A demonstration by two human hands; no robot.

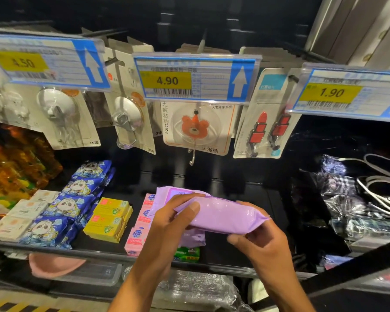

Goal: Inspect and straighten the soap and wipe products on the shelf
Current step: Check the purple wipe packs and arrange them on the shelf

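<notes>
A lilac pack of wipes (223, 216) is held flat above the shelf in both hands. My left hand (169, 224) grips its left end, thumb on top. My right hand (260, 239) grips its right end from below. More lilac packs (167, 192) lie on the shelf behind and under it. Pink soap boxes (137, 240) stand in a row just left of my left hand. Yellow soap boxes (109, 218) sit further left, then blue cartoon wipe packs (68, 206) and pale soap boxes (16, 218). A green box (187, 254) shows under the lilac packs.
Hook products on cards (198, 129) hang above from pegs behind price tags (196, 79). Dark bare shelf (245, 199) lies right of the lilac packs. Crinkly plastic-wrapped goods and white cables (356, 199) fill the right side. The shelf's front rail (99, 255) runs across below.
</notes>
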